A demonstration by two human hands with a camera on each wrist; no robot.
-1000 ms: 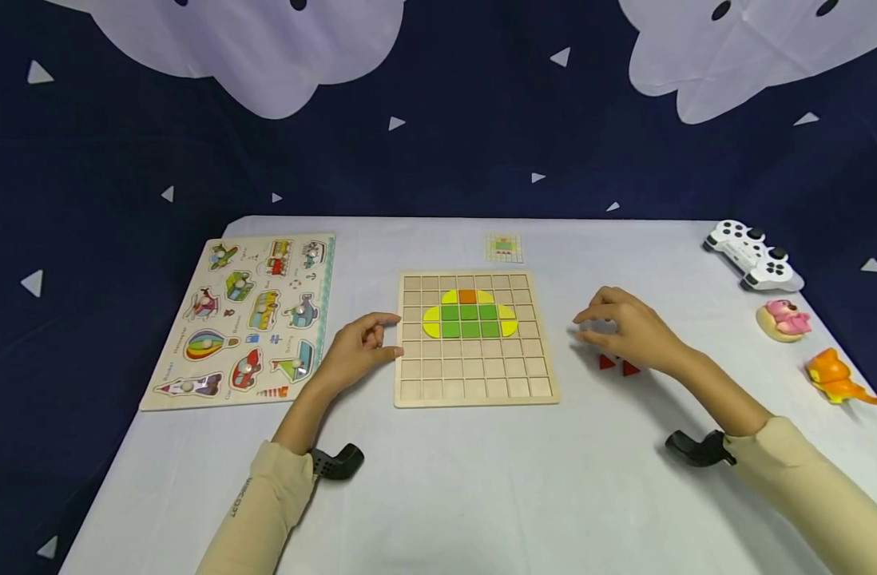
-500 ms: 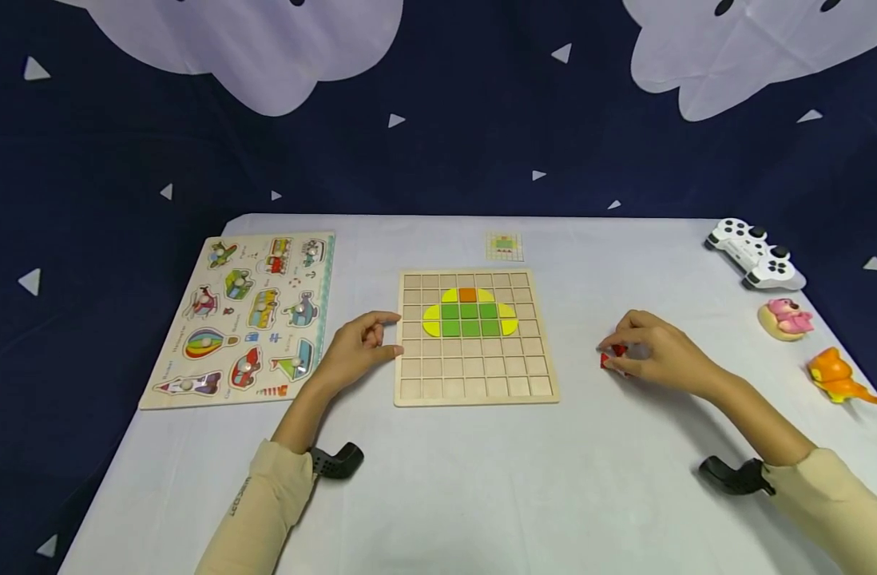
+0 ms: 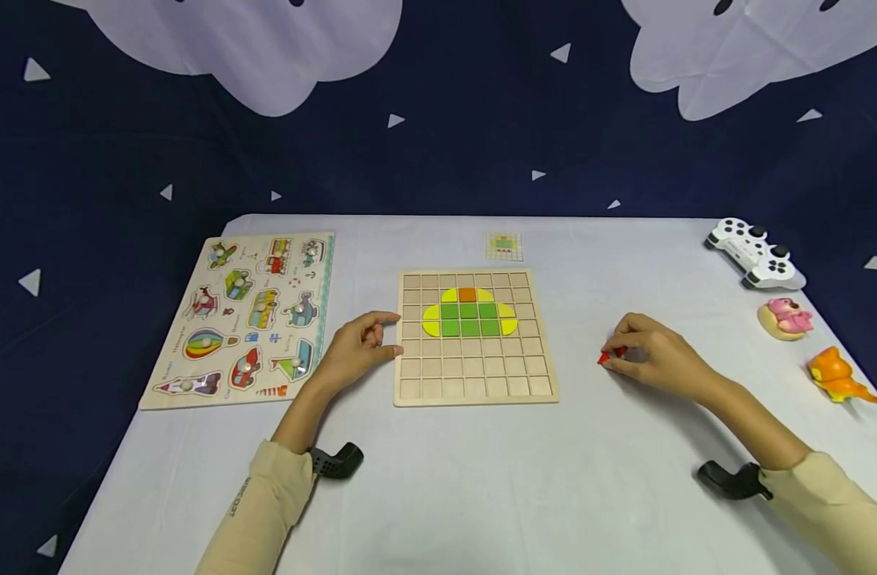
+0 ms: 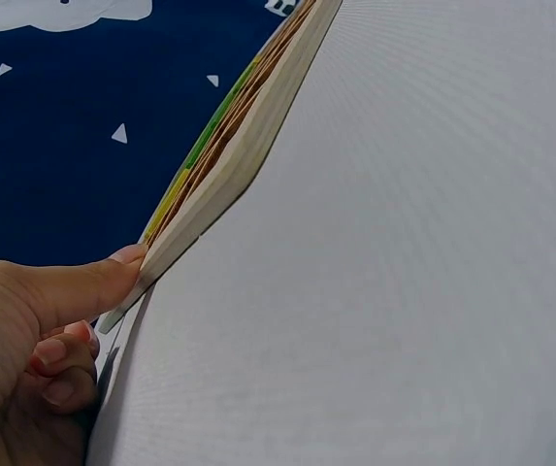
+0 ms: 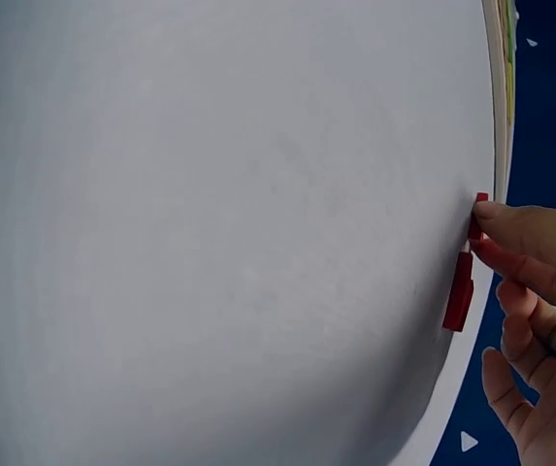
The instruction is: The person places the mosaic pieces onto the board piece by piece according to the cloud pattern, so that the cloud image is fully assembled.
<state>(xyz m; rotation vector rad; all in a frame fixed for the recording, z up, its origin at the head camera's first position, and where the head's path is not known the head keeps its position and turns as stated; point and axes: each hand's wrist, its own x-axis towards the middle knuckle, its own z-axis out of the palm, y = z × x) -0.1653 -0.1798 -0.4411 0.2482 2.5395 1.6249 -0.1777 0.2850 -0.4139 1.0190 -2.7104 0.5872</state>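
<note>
My left hand [image 3: 354, 350] rests at the left edge of a wooden grid board [image 3: 474, 390], its extended thumb and index finger touching the rim. Green squares [image 3: 470, 319], an orange square [image 3: 467, 295] and yellow rounded pieces [image 3: 509, 327] form a figure in the board's upper half. Right of the board, my right hand [image 3: 654, 355] pinches a small red triangle piece [image 5: 478, 226] between thumb and index finger, low over the white table. More red pieces [image 5: 459, 293] lie right beside it in the right wrist view, mostly hidden by the hand in the head view.
A vehicle peg puzzle [image 3: 248, 319] lies at the left. Behind the board is a small pattern card [image 3: 504, 247]. A white game controller [image 3: 755, 254], a pink figurine [image 3: 787, 318] and an orange toy [image 3: 837, 377] line the right side.
My right hand has moved down and to the right onto the red triangle pieces, and its thumb and index finger have come together on one. The left hand and board have stayed put.
</note>
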